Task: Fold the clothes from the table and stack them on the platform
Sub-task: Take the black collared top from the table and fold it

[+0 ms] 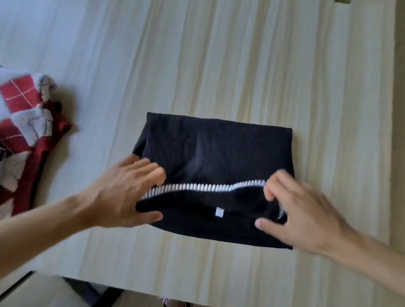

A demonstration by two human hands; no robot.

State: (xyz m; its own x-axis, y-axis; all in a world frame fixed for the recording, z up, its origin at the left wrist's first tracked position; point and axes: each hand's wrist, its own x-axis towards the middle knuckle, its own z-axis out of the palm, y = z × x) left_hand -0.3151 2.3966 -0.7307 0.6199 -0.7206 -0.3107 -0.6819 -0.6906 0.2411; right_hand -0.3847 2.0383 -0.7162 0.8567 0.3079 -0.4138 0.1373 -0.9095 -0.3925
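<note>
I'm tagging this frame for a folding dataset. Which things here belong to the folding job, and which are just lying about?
Part of the job:
- black ribbed garment, half folded
- left hand and right hand, both gripping its white-trimmed edge
- red checked clothes pile, waiting at the left
- wooden table

Lying about:
- small green object at the top edge, unidentifiable

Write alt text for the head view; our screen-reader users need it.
Two hands, left hand and right hand, pinch the near edge of a folded black garment with white trim, lying on a pale wooden table. A red checked pile sits at the table's left edge.
</note>
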